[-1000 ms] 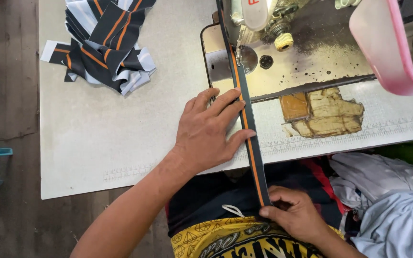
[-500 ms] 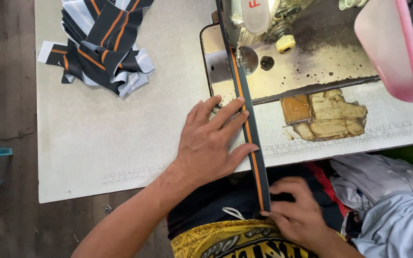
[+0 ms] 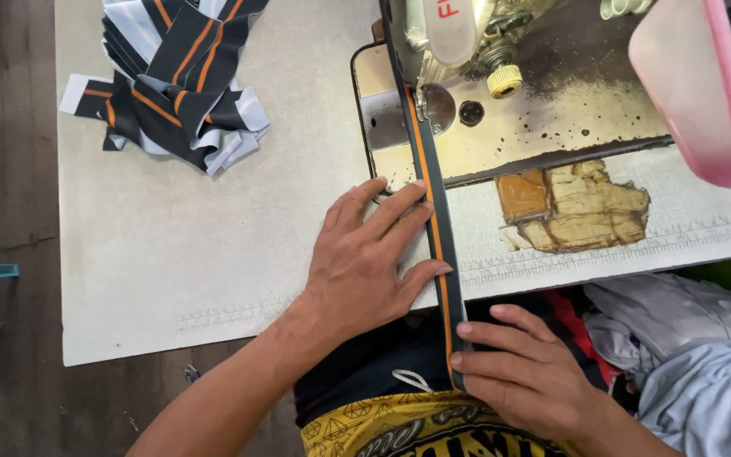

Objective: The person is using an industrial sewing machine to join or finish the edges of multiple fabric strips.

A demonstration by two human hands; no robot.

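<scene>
A long dark strip of fabric with an orange stripe (image 3: 433, 211) runs from under the sewing machine head (image 3: 454, 38) down over the table's front edge. My left hand (image 3: 365, 258) lies flat on the white table (image 3: 213, 271), fingers spread, fingertips pressing the strip's left edge. My right hand (image 3: 522, 377) is below the table edge, near my lap, pinching the strip's lower end between fingers and thumb.
A heap of dark, white and orange striped fabric pieces (image 3: 179, 80) lies at the table's back left. A pink plastic basin (image 3: 700, 85) stands at the right. A worn patch (image 3: 577, 207) shows in the tabletop. Grey and light blue cloth (image 3: 687, 355) is piled at lower right.
The view has shifted slightly. My left hand has slid a little toward me along the strip; my right hand keeps its hold on the lower end.
</scene>
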